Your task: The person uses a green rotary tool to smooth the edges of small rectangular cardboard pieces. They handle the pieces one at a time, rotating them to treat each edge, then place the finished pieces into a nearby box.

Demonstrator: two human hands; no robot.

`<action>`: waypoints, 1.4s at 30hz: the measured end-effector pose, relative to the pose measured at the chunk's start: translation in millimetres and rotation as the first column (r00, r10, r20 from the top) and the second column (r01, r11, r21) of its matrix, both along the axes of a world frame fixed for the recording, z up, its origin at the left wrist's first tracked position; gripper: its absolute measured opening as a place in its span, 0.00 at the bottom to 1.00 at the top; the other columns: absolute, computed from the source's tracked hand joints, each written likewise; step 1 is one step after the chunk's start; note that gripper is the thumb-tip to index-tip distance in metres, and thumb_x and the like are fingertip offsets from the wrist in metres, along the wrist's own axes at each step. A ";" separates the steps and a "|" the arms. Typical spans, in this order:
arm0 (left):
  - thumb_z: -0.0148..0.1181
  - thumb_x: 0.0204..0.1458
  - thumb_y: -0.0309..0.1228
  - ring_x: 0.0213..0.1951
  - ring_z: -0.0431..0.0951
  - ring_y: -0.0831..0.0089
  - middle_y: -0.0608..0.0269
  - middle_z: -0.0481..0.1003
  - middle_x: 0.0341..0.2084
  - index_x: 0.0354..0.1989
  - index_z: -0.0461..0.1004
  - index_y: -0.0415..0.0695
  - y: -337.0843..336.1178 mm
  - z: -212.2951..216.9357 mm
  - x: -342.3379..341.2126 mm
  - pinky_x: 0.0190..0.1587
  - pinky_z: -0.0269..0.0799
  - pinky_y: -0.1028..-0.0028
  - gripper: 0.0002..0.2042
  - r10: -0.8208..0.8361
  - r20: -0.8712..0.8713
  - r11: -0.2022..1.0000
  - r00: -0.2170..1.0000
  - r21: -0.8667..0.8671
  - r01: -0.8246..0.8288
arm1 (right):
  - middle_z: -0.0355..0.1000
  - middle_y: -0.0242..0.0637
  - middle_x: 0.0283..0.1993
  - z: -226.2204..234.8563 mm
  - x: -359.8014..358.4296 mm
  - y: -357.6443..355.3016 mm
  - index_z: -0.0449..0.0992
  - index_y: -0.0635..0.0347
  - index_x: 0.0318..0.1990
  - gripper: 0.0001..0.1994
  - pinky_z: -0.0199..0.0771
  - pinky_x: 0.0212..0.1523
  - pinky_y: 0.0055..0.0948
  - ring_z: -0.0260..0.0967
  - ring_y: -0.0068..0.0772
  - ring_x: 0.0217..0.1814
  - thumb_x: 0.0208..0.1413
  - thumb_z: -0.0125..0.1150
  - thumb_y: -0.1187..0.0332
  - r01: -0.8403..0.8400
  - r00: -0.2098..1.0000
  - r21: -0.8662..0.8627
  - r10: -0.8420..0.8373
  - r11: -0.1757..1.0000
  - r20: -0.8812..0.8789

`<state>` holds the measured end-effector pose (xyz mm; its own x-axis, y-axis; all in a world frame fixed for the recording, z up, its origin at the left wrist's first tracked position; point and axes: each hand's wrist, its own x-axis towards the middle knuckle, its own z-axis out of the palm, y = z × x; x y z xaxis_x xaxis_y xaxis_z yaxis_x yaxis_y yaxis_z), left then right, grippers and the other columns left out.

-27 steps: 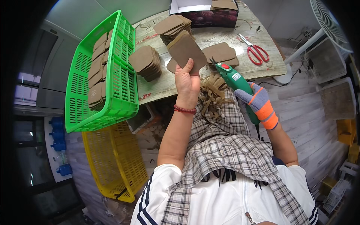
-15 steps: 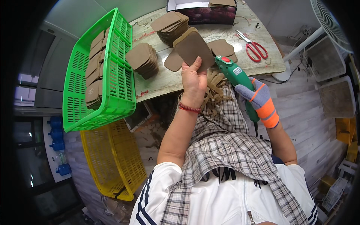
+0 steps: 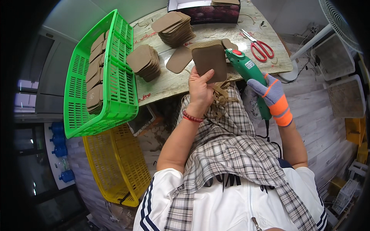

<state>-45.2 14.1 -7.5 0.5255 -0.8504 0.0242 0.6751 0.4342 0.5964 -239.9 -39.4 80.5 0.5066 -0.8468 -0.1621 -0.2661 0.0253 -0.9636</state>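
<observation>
Two brown stacks point(image 3: 174, 27) beside scissors point(image 3: 260, 46)

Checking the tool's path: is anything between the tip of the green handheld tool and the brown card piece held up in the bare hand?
Nothing visible. The left hand holds the brown card piece upright over the table edge, and the green handheld tool, gripped by the gloved right hand, has its tip right beside the piece's right edge. The red-handled scissors lie farther off on the wooden table.

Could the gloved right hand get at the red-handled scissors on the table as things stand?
Probably not right away: the right hand is wrapped around the green handheld power tool. The red-handled scissors lie in the open on the wooden table just beyond, with nothing between.
</observation>
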 end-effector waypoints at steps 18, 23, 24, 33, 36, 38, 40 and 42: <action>0.56 0.45 0.13 0.40 0.77 0.76 0.61 0.76 0.40 0.50 0.70 0.35 31.0 5.9 55.3 0.43 0.73 0.76 0.20 -0.524 0.414 0.836 0.744 0.417 0.357 | 0.68 0.27 0.21 4.1 -34.4 -7.9 0.74 0.65 0.41 0.21 0.62 0.20 0.18 0.60 0.13 0.20 0.45 0.69 0.57 -0.226 0.961 0.011 0.225 0.974 -0.161; 0.57 0.45 0.14 0.39 0.75 0.78 0.64 0.76 0.39 0.49 0.70 0.36 32.2 10.7 48.2 0.44 0.70 0.80 0.20 -0.578 0.401 0.794 0.710 0.478 0.376 | 0.68 0.27 0.21 -2.3 -29.6 -9.4 0.74 0.66 0.42 0.21 0.62 0.20 0.18 0.61 0.13 0.20 0.46 0.69 0.58 -0.219 0.968 0.017 0.219 0.976 -0.118; 0.57 0.45 0.14 0.39 0.75 0.78 0.65 0.76 0.38 0.49 0.70 0.36 32.9 13.4 48.9 0.44 0.70 0.80 0.20 -0.582 0.409 0.790 0.703 0.491 0.368 | 0.68 0.28 0.21 -2.4 -29.4 -9.4 0.74 0.65 0.42 0.21 0.62 0.20 0.18 0.61 0.13 0.20 0.46 0.69 0.58 -0.213 0.970 0.025 0.215 0.977 -0.112; 0.63 0.41 0.15 0.31 0.73 0.83 0.69 0.74 0.29 0.33 0.70 0.41 34.9 33.2 73.5 0.36 0.69 0.82 0.12 -0.357 0.602 0.888 0.715 0.457 0.058 | 0.69 0.28 0.23 0.6 -33.9 -13.0 0.74 0.65 0.39 0.16 0.64 0.23 0.18 0.63 0.14 0.22 0.47 0.66 0.62 -0.248 0.951 0.071 0.257 0.966 -0.171; 0.65 0.42 0.17 0.29 0.75 0.81 0.67 0.76 0.28 0.33 0.71 0.41 35.5 31.3 78.5 0.36 0.70 0.81 0.11 -0.309 0.553 0.902 0.774 0.427 0.056 | 0.70 0.28 0.23 -0.9 -33.7 -12.6 0.75 0.65 0.41 0.21 0.65 0.23 0.18 0.63 0.14 0.22 0.46 0.68 0.56 -0.271 0.946 0.061 0.277 0.961 -0.165; 0.65 0.42 0.17 0.30 0.75 0.81 0.65 0.77 0.29 0.33 0.72 0.41 35.8 31.4 79.2 0.36 0.71 0.81 0.11 -0.294 0.489 0.912 0.821 0.400 0.088 | 0.70 0.28 0.23 2.7 -32.0 -9.8 0.75 0.65 0.41 0.22 0.65 0.23 0.17 0.64 0.13 0.22 0.46 0.68 0.56 -0.284 0.942 0.100 0.297 0.954 -0.159; 0.65 0.41 0.17 0.30 0.76 0.80 0.65 0.77 0.28 0.33 0.73 0.39 35.6 30.5 79.9 0.36 0.72 0.80 0.11 -0.282 0.477 0.915 0.832 0.395 0.084 | 0.71 0.28 0.24 4.1 -30.5 -8.1 0.75 0.64 0.42 0.22 0.66 0.24 0.17 0.64 0.13 0.23 0.45 0.68 0.56 -0.295 0.936 0.092 0.307 0.951 -0.171; 0.65 0.41 0.17 0.30 0.76 0.79 0.65 0.77 0.28 0.33 0.74 0.39 35.2 30.3 81.0 0.36 0.72 0.80 0.11 -0.296 0.493 0.910 0.818 0.406 0.084 | 0.71 0.28 0.24 3.4 -30.0 -7.2 0.75 0.65 0.42 0.22 0.66 0.24 0.17 0.65 0.13 0.23 0.45 0.69 0.57 -0.303 0.934 0.103 0.317 0.947 -0.163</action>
<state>35.8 49.3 22.7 0.3447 -0.9363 -0.0677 0.2500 0.0221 0.9680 -269.9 -46.6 83.9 0.6996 -0.6343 -0.3290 -0.4368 -0.0152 -0.8995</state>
